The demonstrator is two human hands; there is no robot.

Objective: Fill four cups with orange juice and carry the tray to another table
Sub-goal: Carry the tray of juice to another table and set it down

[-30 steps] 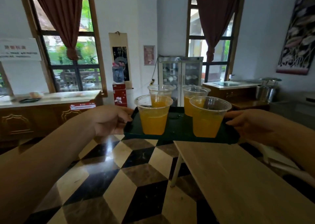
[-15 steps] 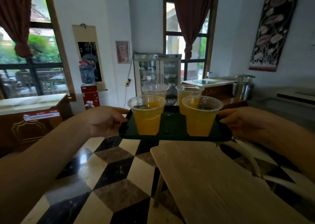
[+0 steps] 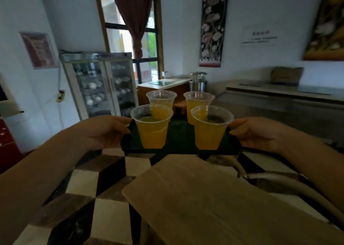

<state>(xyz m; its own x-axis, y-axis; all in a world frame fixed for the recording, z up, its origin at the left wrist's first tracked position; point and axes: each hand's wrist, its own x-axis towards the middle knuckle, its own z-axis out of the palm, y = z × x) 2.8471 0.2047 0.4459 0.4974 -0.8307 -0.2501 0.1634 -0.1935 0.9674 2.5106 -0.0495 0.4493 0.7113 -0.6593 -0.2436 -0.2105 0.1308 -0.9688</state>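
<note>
I hold a dark green tray [image 3: 181, 141] in the air at chest height, above the far end of a light wooden table [image 3: 214, 203]. My left hand [image 3: 104, 131] grips the tray's left edge and my right hand [image 3: 258, 133] grips its right edge. On the tray stand several clear plastic cups of orange juice: a near left cup [image 3: 151, 126], a near right cup [image 3: 211, 128], a far left cup [image 3: 161, 99] and a far right cup [image 3: 198, 103]. All stand upright.
A chair back [image 3: 290, 183] curves along the table's right side. The floor [image 3: 104, 203] has black, brown and cream tiles. A glass-door cabinet [image 3: 100, 86] stands at the back left, a wooden counter [image 3: 163, 84] behind the cups, a long steel counter [image 3: 284, 95] at the right.
The view has swung to the right: the left windows and the sideboard have left the frame and the steel counter has come in. The tray stays level in both hands, over the wooden table's end.
</note>
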